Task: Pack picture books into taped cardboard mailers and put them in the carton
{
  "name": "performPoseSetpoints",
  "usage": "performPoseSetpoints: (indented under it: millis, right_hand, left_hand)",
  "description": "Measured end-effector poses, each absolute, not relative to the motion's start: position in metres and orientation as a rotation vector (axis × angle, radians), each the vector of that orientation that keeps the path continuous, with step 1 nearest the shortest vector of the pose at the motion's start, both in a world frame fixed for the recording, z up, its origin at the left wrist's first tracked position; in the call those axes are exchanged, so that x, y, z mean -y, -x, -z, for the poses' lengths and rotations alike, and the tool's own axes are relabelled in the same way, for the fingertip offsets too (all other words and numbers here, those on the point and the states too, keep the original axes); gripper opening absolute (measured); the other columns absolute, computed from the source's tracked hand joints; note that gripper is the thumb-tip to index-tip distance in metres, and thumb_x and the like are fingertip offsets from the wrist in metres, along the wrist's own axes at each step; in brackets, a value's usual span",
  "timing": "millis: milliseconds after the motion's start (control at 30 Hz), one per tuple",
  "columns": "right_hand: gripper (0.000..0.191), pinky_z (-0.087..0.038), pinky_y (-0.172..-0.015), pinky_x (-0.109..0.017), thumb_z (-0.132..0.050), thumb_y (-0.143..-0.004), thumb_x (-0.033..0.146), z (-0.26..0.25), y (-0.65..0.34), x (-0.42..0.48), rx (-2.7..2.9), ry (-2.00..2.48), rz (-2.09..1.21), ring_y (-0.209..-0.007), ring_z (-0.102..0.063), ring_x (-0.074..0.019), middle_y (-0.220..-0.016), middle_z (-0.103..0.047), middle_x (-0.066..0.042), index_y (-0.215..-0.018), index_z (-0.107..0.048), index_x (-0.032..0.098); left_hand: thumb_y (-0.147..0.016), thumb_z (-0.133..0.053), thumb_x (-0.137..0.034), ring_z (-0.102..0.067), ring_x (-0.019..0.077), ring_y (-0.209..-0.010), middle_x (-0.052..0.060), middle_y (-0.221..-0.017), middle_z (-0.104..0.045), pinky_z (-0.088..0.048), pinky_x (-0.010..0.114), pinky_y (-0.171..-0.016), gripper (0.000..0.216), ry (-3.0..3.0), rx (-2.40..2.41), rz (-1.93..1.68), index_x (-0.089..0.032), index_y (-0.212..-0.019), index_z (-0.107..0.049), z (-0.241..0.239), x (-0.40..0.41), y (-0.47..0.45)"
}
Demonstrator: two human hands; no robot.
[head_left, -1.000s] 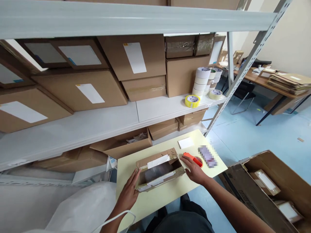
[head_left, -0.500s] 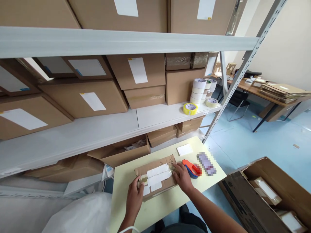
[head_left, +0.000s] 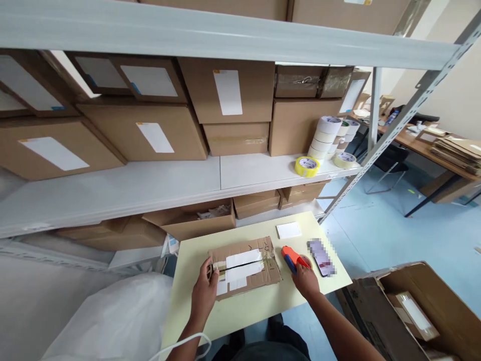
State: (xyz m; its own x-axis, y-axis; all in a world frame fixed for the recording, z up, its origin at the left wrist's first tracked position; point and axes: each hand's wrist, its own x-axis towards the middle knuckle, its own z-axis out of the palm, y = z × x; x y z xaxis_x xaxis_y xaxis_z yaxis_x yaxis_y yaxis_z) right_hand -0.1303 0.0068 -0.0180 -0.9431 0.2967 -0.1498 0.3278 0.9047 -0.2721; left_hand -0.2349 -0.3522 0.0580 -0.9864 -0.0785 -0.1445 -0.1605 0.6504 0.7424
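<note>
The two hands are well apart, each at its own thing. The left hand (head_left: 204,290) is clamped on the left end of a cardboard carton (head_left: 259,282), its thumb toward the top and its fingers round the end. The carton lies on the near middle of a pale yellow desk (head_left: 233,321), its top flaps nearly meeting along a dark, narrow gap. White labels (head_left: 242,258) sit on both sides of that gap, and handwritten marks show near the right end.

The right hand (head_left: 306,282) is at the near end of an orange and blue tape dispenser (head_left: 290,254), which lies just right of the carton; its fingers touch the dispenser, though from this angle I can't tell whether they have closed round it. Right of the dispenser lies a flat purple item (head_left: 320,256), pixelated, and behind it on the desk is a white card (head_left: 288,230).

On the grey shelf (head_left: 244,173) beyond stand a yellow tape roll (head_left: 307,172), stacked white rolls (head_left: 322,138) and several closed boxes (head_left: 236,138). An open box (head_left: 201,230) sits below that shelf. At the lower right, a large open carton (head_left: 449,288) contains a smaller labelled box (head_left: 404,313).
</note>
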Motion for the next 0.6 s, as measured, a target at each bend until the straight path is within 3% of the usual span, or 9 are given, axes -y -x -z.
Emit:
performPoseSetpoints:
  millis: [200,333,467,600]
  right_hand:
    - [0.024,-0.054,-0.069,-0.038,-0.049,-0.094,0.024,-0.009,0.139,-0.004,-2.902,-0.590,0.523,-0.081,-0.074,-0.0306,-0.100,-0.075,-0.016,-0.112,-0.065,0.020]
    - [0.023,-0.051,-0.061,-0.034,-0.045,-0.096,0.040,-0.059,0.128,-0.016,-3.067,-0.491,0.911,-0.068,-0.069,-0.0271,-0.075,-0.070,-0.007,-0.096,-0.060,0.022]
    - [0.024,-0.050,-0.062,-0.033,-0.051,-0.095,0.046,-0.133,0.121,-0.013,-3.067,-0.086,1.278,-0.068,-0.063,-0.0229,-0.078,-0.068,-0.005,-0.094,-0.059,0.023]
    - [0.018,-0.051,-0.067,-0.032,-0.052,-0.096,0.039,-0.190,0.129,0.019,-2.887,0.335,1.413,-0.076,-0.063,-0.0219,-0.090,-0.070,-0.006,-0.100,-0.062,0.023]
  left_hand:
    - [-0.097,-0.045,-0.048,-0.071,0.0256,-0.117,0.010,-0.129,-0.073,-0.055,0.037,-0.094,0.049,0.187,-2.760,-1.309,-0.026,-0.140,-0.053,-0.060,0.352,0.223]
    - [-0.095,-0.046,-0.045,-0.074,0.0249,-0.109,0.009,-0.123,-0.075,-0.055,0.037,-0.091,0.047,0.186,-2.728,-1.340,-0.026,-0.137,-0.056,-0.062,0.357,0.213]
    - [-0.092,-0.046,-0.046,-0.074,0.0248,-0.108,0.007,-0.117,-0.077,-0.056,0.039,-0.093,0.050,0.254,-2.633,-1.435,-0.025,-0.136,-0.058,-0.057,0.363,0.201]
    - [-0.086,-0.053,-0.055,-0.069,0.0284,-0.118,0.015,-0.128,-0.072,-0.052,0.044,-0.106,0.062,0.307,-2.572,-1.695,-0.017,-0.135,-0.059,-0.076,0.362,0.198]
